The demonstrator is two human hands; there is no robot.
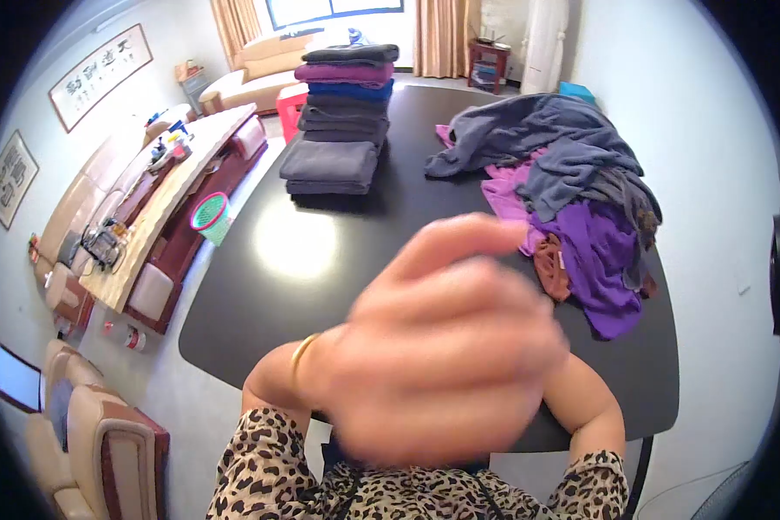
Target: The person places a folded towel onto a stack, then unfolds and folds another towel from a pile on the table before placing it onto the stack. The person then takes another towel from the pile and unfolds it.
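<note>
Close to the camera, my left hand (442,347) is raised over the black table (425,204), blurred, with a gold bangle (298,364) at its wrist. Its fingers are curled in; whatever lies inside them is hidden. Behind it passes my right forearm (591,400), and my right hand cannot be seen. Farther off, at the right of the tabletop, lies a rumpled heap of grey, purple, pink and brown cloths (594,260). A tall stack of folded cloths (331,165), grey, blue and purple, stands at the far left.
To the left is a long wooden table (173,182) bearing bottles and other small items. A green mesh basket (212,217) stands on the floor beside it. A beige armchair (100,442) is at the lower left, a sofa (256,74) at the back. A white wall (702,191) borders the right side.
</note>
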